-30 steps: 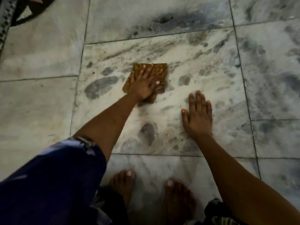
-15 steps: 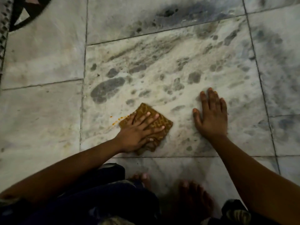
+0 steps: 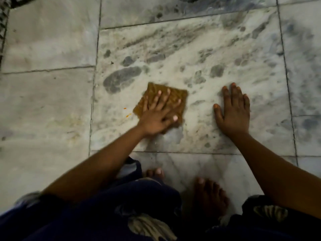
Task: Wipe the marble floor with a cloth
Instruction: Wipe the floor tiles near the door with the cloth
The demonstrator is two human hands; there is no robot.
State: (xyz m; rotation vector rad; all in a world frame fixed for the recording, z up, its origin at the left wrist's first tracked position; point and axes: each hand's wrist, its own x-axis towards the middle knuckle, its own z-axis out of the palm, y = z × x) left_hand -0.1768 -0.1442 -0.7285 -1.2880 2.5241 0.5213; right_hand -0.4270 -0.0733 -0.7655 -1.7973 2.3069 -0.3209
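A folded brown patterned cloth (image 3: pixel 175 97) lies flat on the white and grey marble floor (image 3: pixel 199 54). My left hand (image 3: pixel 159 113) presses down on it with spread, straight fingers and covers most of its lower half. My right hand (image 3: pixel 233 110) rests palm-down on the bare marble to the right of the cloth, fingers straight, a hand's width apart from it. Small orange specks (image 3: pixel 128 115) sit on the tile just left of the cloth.
My two bare feet (image 3: pixel 208 195) stand on the near tile below the hands, with my dark blue patterned clothing (image 3: pixel 121 214) over the knees. A dark patterned edge (image 3: pixel 4 16) shows at the far left top. Tile joints run around the wiped tile.
My left hand pulled the cloth from the far part of the tile toward me, then pushed it away again slightly. The orange streak left of it is now smaller. My right hand stayed planted.
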